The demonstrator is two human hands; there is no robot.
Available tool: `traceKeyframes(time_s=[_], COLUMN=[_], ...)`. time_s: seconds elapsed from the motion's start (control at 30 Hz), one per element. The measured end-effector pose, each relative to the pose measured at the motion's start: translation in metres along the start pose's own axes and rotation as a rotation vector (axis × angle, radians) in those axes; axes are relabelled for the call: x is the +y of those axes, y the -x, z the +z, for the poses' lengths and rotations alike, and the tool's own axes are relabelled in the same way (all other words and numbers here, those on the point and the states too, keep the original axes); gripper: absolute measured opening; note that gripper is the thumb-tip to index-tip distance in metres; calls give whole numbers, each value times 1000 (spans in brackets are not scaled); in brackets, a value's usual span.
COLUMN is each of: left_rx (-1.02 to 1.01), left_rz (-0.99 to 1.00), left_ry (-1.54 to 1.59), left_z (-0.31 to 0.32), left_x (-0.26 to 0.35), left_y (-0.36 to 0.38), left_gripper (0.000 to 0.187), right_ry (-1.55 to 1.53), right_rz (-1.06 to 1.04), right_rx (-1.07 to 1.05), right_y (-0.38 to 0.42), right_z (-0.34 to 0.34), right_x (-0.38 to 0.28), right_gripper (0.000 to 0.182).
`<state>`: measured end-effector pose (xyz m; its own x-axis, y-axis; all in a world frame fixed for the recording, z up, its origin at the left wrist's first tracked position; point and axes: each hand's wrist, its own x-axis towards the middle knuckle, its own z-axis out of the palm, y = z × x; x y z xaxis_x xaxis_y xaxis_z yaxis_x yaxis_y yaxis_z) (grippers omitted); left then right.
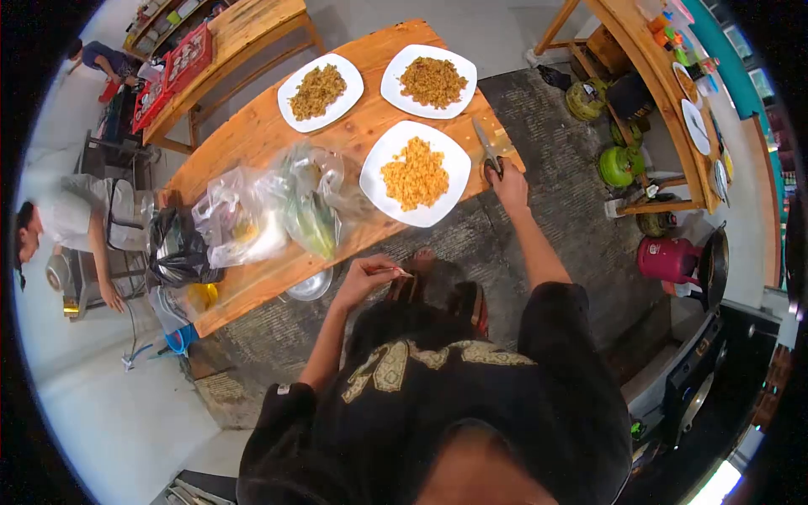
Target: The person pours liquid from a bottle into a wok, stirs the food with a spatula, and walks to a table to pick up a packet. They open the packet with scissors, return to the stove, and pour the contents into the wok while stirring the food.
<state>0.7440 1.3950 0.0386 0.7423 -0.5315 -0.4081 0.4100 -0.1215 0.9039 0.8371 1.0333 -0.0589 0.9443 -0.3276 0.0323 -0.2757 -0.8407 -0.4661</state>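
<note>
My right hand (507,181) grips the dark handle of a knife (486,146) whose blade lies on the wooden table (252,135), beside the nearest white plate (396,156) of yellow fried food. My left hand (366,273) hovers below the table's near edge, pinching a thin stick-like thing; what it is cannot be told. Two more white plates hold browner food: one far left (299,114), one far right (404,101).
Clear plastic bags (269,210) with greens and a black bag (177,248) crowd the table's left end. A metal bowl (310,286) pokes out under the edge. Green gas canisters (619,164) and a pink one (665,257) stand right. Two other people are at the left.
</note>
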Motion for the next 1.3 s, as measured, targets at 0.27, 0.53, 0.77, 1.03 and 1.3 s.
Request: traceKeyframes(time_s=[0.27,0.53,0.77,1.03,1.3], left_rx=[21,-262,-993,-1693,-2196], left_rz=[33,160,564,712,648], left_ry=[76,-290,-755,-751,-637], left_z=[26,87,272,592,837], left_x=[23,67,110,76,61], left_y=[-26,-97,-166,-154,-112], left_gripper=[9,13,21,20,23], right_ry=[151,-671,-1879,-2180,-2259], right_rz=[-290,335,434,305,243], right_rx=[72,-504,-871,-60,417], right_y=[-12,50,201,354,463], right_z=[5,-36,-125,-241,-335], right_x=[6,17,94,264,394], right_gripper=[28,36,37,47,42])
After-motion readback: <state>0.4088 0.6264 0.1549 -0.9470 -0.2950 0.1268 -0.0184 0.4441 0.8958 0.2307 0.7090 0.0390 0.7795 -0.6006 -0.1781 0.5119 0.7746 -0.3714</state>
